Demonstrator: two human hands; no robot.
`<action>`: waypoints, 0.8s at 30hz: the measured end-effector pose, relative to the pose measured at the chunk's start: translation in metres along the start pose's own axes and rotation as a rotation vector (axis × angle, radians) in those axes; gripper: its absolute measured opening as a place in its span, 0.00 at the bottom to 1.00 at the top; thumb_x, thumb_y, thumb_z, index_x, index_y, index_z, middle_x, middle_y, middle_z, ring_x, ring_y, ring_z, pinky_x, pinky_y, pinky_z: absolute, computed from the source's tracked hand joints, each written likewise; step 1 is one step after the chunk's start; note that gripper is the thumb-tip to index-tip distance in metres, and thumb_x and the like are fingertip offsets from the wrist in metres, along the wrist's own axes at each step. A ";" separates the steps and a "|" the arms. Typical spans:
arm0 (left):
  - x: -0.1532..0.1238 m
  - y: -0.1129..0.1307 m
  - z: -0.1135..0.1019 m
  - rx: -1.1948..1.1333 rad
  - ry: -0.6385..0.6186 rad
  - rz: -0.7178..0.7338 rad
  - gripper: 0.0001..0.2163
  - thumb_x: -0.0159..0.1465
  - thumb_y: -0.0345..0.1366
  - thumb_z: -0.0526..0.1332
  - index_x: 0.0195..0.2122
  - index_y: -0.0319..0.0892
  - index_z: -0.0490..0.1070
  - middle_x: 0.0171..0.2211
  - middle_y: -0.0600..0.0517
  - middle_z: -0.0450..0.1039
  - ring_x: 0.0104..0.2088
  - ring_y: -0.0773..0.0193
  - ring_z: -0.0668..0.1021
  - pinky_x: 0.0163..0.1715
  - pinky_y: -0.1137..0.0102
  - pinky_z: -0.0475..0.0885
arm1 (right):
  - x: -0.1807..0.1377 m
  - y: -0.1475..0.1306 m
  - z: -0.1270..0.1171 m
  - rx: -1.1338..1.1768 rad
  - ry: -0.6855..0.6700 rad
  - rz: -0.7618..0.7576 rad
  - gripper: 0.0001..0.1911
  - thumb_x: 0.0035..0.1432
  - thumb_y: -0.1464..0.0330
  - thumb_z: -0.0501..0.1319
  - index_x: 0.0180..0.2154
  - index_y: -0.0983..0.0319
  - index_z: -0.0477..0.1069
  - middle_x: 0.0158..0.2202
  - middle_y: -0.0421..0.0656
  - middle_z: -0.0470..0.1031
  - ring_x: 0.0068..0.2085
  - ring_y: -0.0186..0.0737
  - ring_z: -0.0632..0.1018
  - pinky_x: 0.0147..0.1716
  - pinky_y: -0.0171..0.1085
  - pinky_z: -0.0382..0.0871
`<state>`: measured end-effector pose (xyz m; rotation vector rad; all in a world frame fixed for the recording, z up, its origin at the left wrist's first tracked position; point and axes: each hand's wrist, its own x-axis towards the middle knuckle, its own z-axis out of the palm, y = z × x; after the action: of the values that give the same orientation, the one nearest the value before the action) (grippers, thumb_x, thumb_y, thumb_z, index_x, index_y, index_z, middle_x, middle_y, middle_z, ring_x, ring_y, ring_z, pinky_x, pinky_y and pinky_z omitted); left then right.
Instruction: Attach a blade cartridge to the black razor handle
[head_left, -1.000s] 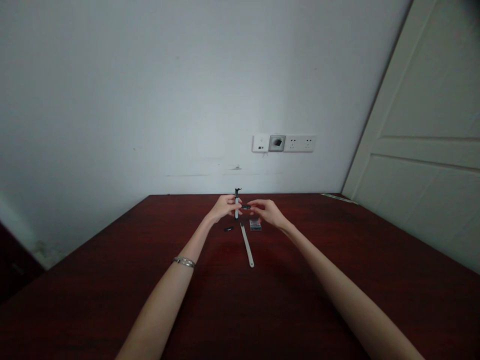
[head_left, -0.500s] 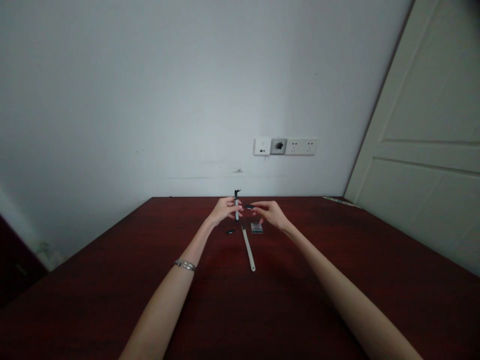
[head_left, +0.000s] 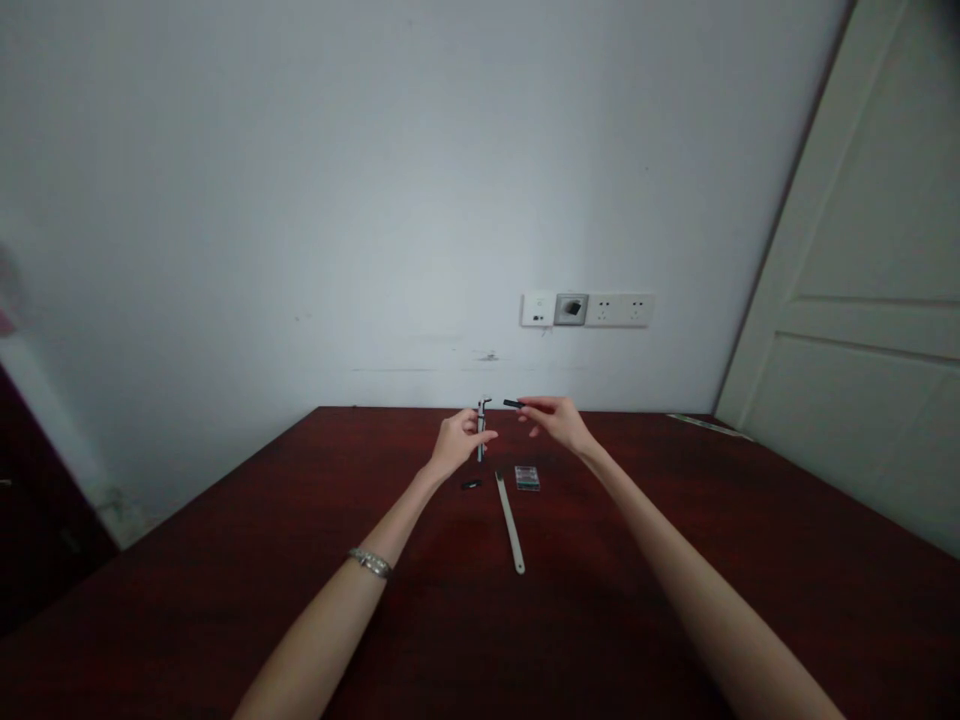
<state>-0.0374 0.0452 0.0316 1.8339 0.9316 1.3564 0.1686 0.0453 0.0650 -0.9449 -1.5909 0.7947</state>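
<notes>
My left hand (head_left: 454, 445) is closed around a slim grey stick (head_left: 481, 418), held upright, with a small dark hooked part at its top. My right hand (head_left: 561, 420) pinches a short black strip-like piece (head_left: 513, 404) between thumb and fingers, just right of the stick's top and apart from it. Below the left hand lies another small black piece (head_left: 472, 485) on the table. A long pale flat strip (head_left: 511, 525), dark at its far end and with a hole at its near end, lies beside a small clear box (head_left: 527, 478).
The dark red table (head_left: 420, 620) meets a pale wall (head_left: 420, 200) carrying switches and sockets (head_left: 619, 310). A thin flat strip (head_left: 709, 426) lies along the far right table edge, near a panelled door (head_left: 862, 300).
My right hand has lifted the black piece and moved it slightly away from the stick; the piece now points toward the stick's top. The view has tilted up slightly and shifted left.
</notes>
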 end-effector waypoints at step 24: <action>-0.039 0.012 0.053 0.278 0.164 0.157 0.14 0.55 0.43 0.62 0.27 0.43 0.57 0.17 0.59 0.64 0.16 0.72 0.65 0.19 0.77 0.56 | -0.014 -0.016 0.000 0.005 -0.127 -0.030 0.20 0.48 0.64 0.64 0.42 0.68 0.75 0.30 0.46 0.79 0.20 0.30 0.74 0.23 0.32 0.73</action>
<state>0.0072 0.0007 0.0096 2.0623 1.1286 1.5562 0.1679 0.0255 0.0722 -0.8791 -1.7081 0.8519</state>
